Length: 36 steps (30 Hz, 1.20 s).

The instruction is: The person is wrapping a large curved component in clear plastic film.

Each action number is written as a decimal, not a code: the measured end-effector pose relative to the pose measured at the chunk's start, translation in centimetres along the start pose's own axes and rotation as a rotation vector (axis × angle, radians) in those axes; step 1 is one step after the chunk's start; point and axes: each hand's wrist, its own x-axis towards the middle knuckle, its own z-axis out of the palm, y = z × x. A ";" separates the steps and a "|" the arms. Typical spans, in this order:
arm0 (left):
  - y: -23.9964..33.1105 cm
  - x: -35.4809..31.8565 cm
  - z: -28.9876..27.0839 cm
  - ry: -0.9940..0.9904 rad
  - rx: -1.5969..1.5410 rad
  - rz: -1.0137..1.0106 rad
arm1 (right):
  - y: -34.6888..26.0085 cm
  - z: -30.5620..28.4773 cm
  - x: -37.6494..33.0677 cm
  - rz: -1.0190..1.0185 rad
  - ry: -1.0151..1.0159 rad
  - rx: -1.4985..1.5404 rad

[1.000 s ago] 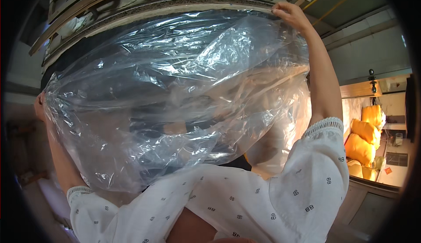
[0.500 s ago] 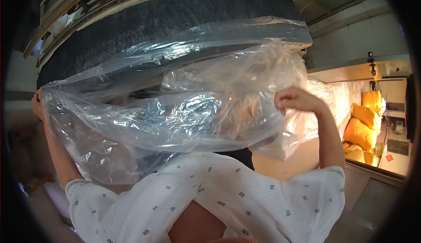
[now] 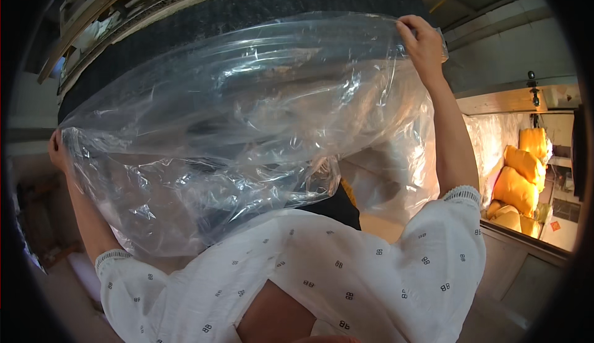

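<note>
The right hand (image 3: 424, 47) is now higher than a moment ago, its fingers pinching the far edge of the clear plastic sheet (image 3: 247, 104), while the left hand (image 3: 57, 151) grips the left end, so the sheet seems better spread between them, partly over the dark surface (image 3: 247, 5).

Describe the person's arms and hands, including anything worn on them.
Loose, white short sleeves with small dark printed motifs end in openwork trim. Below them, both forearms are bare. The right hand shows no glove; the left hand, partly hidden, looks ungloved too.
</note>
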 end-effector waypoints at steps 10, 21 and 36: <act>-3.1 -4.2 -15.7 -0.009 -0.196 -0.145 | 3.2 2.6 2.4 0.151 -0.123 0.078; -2.4 -11.1 -15.0 -0.041 -0.370 -0.353 | 5.6 2.3 6.4 -0.017 -0.153 0.281; 1.7 5.7 7.9 0.035 -0.313 -0.119 | 11.2 8.1 11.7 0.198 0.312 0.389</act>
